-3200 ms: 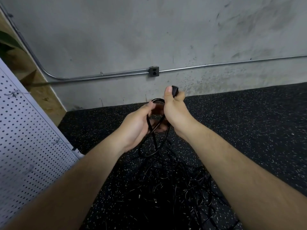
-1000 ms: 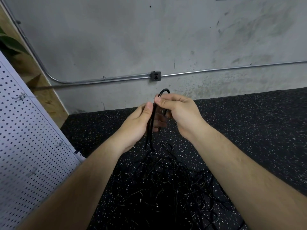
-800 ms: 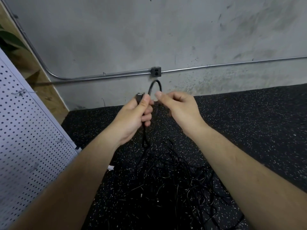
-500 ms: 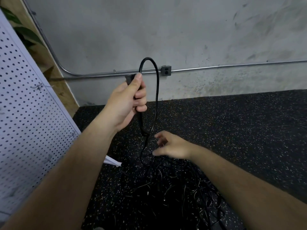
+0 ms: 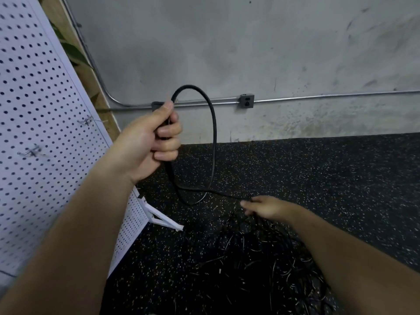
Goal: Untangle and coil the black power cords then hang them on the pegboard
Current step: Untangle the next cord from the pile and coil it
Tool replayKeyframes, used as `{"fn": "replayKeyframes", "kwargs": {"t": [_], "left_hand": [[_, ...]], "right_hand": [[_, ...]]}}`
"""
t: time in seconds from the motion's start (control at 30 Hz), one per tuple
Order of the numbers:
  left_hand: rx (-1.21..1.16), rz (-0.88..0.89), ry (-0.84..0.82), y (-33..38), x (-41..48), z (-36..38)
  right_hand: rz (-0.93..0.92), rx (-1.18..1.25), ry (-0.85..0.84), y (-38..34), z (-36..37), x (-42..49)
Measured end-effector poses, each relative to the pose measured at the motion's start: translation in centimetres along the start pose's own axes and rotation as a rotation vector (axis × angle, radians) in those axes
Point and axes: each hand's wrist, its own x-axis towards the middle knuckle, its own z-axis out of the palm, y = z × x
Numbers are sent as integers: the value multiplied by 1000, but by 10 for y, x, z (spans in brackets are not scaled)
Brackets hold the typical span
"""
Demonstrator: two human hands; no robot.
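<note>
Gripping a thin black rubber power cord (image 5: 213, 133) in the left hand (image 5: 156, 137), fist closed tight just below the blocky black plug (image 5: 156, 105). Holding 1 tall loop up in the air, drooping back down under the knuckles. Reaching low with the right hand (image 5: 266, 206), right at the top edge of the messy heap of tangled black cords (image 5: 261, 258) on the speckled black rubber floor (image 5: 341, 178), at the far end of that same strand. Can't tell whether pinching the strand there or just touching it, too blurry at the fingertips.

Worth worrying about from here, imo: yanking upward with the left before tracing the strand's path through the heap. Would probably cinch a knot tighter, or drag the whole heap along instead of freeing 1 cord. Got only 1 loop so far, so loosening that fist to re-grip could drop it and kill the coil.

Also gotta watch the white perforated metal pegboard (image 5: 45, 110) just beside the left forearm, and its white angled foot (image 5: 166, 220) near the heap. Easy to snag a trailing strand on that foot or bump the board mid-pull. Not seeing anything hung on the 2 wire hooks (image 5: 87, 121) yet, so plenty left to do.
</note>
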Motion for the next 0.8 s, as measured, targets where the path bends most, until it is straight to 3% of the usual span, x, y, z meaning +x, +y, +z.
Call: {"fn": "replayKeyframes", "kwargs": {"t": [0.07, 0.17, 0.33, 0.47, 0.6, 0.8], "left_hand": [[170, -36, 12, -2, -1, -7], [369, -21, 81, -15, 5, -7], [533, -27, 152, -40, 18, 10], [411, -52, 105, -55, 24, 33], [256, -86, -8, -67, 27, 57], [349, -91, -145, -93, 32, 84]], "right_hand": [[-16, 174, 44, 0, -25, -6], [-72, 664, 108, -15, -64, -28], [-212, 974, -89, -40, -100, -75], [-297, 869, 160, -54, -107, -96], [-276, 612, 477, -56, -109, -110], [-245, 389, 698, -47, -114, -115]]}}
